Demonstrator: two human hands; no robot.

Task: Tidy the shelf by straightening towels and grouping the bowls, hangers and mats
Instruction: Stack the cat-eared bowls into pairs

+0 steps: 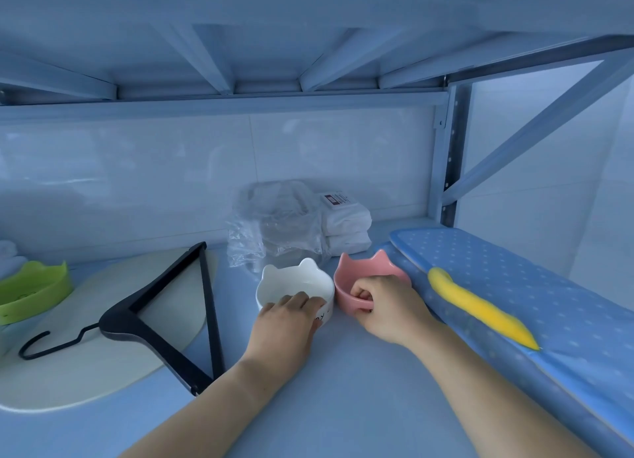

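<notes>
My left grip clasps white cat-ear bowl; right grip pinches pink cat-ear bowl just beside, at 3 o'clock. I fear rims knocking, chipping.

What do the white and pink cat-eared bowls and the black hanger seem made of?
White bowl: probably glazed ceramic, thick glossy walls. Pink bowl: likely the same, thick smooth rim. Black hanger: seemingly painted wood, flat thick bars, with a metal hook.

Left hand grips white bowl; right hand grips pink bowl; bowls just beside.
</notes>
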